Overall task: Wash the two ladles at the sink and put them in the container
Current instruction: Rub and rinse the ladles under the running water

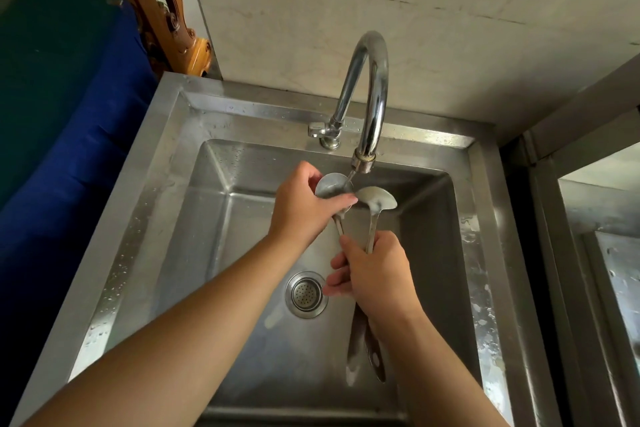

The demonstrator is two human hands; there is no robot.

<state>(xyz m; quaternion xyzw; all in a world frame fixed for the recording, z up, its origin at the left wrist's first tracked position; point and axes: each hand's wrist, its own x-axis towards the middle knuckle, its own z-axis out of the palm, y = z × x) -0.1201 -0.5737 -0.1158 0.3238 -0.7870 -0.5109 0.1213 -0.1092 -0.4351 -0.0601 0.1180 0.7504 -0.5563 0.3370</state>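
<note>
Stainless-steel sink (166, 204), wet, with a strainer drain (307, 294) just left of the right hand's fingertips and a chrome gooseneck faucet (371, 94) whose spout ends directly above the left hand's fingers. Right hand (372, 276): fingers closed around both handles together, holding the left ladle (333, 185) and the right ladle (376, 199) over the basin, handle ends projecting below the palm. Left hand (300, 208): fingers and thumb wrapped on the left ladle's bowl under the spout; right ladle's bowl just beyond the thumb tip.
</note>
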